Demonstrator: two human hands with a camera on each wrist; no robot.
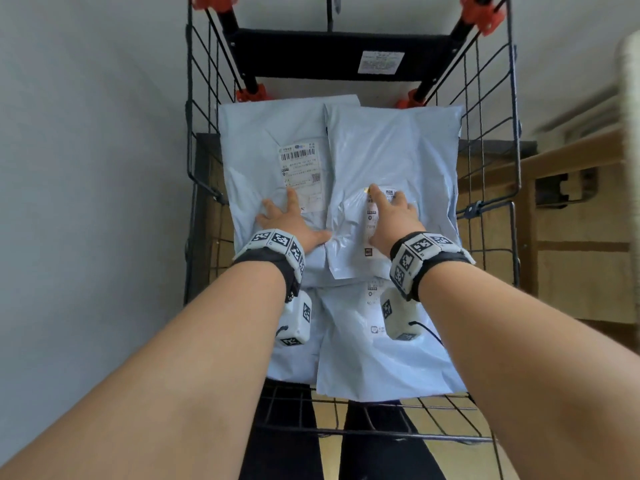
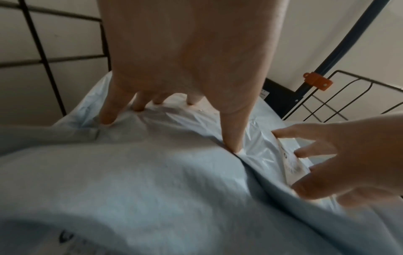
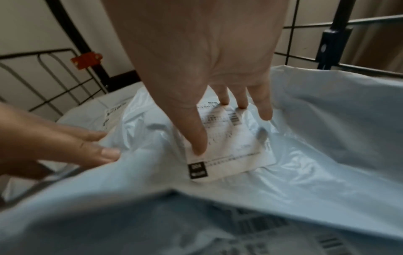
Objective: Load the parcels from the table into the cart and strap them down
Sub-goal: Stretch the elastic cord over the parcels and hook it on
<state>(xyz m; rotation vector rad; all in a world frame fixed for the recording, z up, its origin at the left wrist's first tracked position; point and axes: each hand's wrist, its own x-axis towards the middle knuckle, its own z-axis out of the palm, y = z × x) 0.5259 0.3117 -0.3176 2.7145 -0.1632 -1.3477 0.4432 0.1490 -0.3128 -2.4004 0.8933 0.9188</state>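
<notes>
Left hand [image 1: 289,221] flat, fingers spread, pressing left parcel [image 1: 263,150] at 11 o'clock in cart [image 1: 485,188]. Right hand [image 1: 394,220] likewise splayed on right parcel [image 1: 398,147] at 1 o'clock, covering label [image 3: 231,150]. Lower parcels half hidden under forearms. Orange clamp [image 2: 317,82] clearer from left wrist.

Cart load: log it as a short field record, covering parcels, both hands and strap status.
cart: black wire cart with orange clips
parcels: pale blue mailer bags piled inside, overlapping, labels up
left hand: left hand flat on the left top bag, fingers spread
right hand: right hand flat on the right top bag's label
strap: none visible over the bags
</notes>
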